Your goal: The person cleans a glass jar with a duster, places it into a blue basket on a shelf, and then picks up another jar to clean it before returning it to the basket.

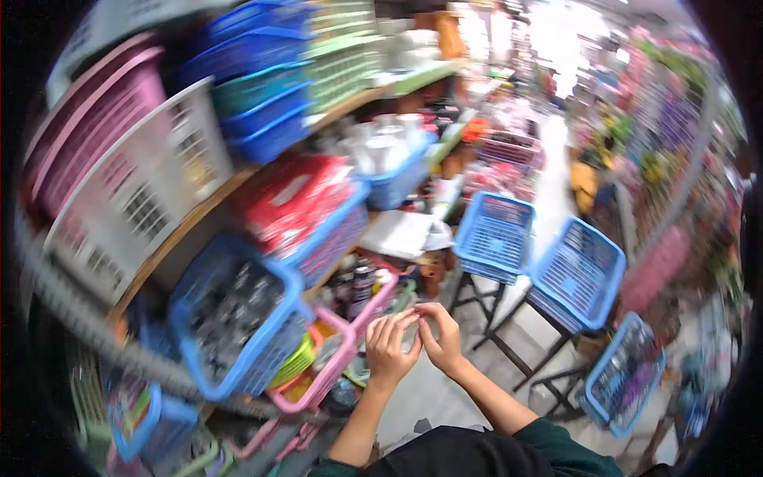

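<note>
My left hand and my right hand meet at the fingertips in front of my body. The fingers of both are bent and pressed together, thumbs turned inward. Whatever they pinch, if anything, is too small or too hidden to make out. Close to the left hand is a pink basket with colourful items in it. Right of the hands, an empty blue basket rests on top of a dark stool, with another blue basket on a stool beyond it.
Shelves on the left hold a blue basket of dark clear-wrapped items, red plastic packs, a white basket and stacked blue baskets. A filled blue basket is at lower right. Colourful goods line the right side of the aisle.
</note>
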Tool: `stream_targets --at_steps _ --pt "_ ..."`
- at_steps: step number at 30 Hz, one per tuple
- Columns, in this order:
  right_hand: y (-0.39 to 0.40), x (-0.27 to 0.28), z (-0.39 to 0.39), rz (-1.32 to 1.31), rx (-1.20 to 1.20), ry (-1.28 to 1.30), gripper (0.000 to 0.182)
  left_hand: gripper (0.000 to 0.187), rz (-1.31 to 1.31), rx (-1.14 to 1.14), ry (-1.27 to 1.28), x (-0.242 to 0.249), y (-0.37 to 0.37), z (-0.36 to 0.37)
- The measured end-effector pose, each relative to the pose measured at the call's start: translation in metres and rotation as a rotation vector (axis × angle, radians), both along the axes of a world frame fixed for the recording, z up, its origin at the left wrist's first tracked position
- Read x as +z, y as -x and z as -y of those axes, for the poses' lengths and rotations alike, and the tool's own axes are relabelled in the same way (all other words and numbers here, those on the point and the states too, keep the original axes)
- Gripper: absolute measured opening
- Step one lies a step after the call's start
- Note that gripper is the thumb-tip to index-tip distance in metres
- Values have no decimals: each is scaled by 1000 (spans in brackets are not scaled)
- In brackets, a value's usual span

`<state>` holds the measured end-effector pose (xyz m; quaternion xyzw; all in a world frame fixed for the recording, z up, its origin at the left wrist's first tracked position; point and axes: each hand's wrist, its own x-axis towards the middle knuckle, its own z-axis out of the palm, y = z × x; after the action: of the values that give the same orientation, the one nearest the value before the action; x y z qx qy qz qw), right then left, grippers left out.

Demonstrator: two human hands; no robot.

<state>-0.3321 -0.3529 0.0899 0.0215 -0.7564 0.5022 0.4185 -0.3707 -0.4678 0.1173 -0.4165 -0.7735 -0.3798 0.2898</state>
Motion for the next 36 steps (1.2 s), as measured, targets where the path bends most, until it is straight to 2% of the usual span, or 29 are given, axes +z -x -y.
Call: stream_targets --at_steps 6,11,15,18,19,21,22,24,26,28,29,32,34,36 --pt "-114 -24 -113 47 -446 164 26 22 72 -456 19 -34 -57 -150" --pt "-244 -48 -175 130 -800 296 27 22 125 -811 51 -58 -157 -252" --pt "-345 -99 -215 252 -1104 329 30 23 164 -1004 96 -84 -238 -309" --pt "-415 -147 -233 550 -1367 273 43 22 217 -1102 187 -103 -287 -338" --pt "-433 -160 -237 556 -1386 279 43 21 258 -1125 222 -110 -301 -346" --pt "-466 -187 -242 828 -1612 257 57 20 263 -1159 261 -122 -324 -360" --pt "-479 -201 -246 837 -1624 271 57 20 260 -1175 296 -128 -333 -366" --pt "-501 -233 -250 735 -1581 565 67 19 267 -1206 344 -142 -346 -376" --pt "-515 -262 -254 707 -1584 628 73 22 265 -1206 444 -155 -354 -383" --pt "-517 -264 -259 446 -1419 1027 76 22 258 -1250 459 -173 -357 -396" --pt "-516 -262 -259 443 -1431 1040 76 23 252 -1284 469 -182 -359 -401" --pt "-512 -230 -258 193 -1270 1383 72 23 330 -1364 595 -211 -370 -414" --pt "-517 -245 -260 171 -1284 1404 65 29 354 -1435 638 -239 -380 -423" --pt "-531 -263 -261 217 -1220 1352 58 38 215 -1563 868 -270 -395 -433"
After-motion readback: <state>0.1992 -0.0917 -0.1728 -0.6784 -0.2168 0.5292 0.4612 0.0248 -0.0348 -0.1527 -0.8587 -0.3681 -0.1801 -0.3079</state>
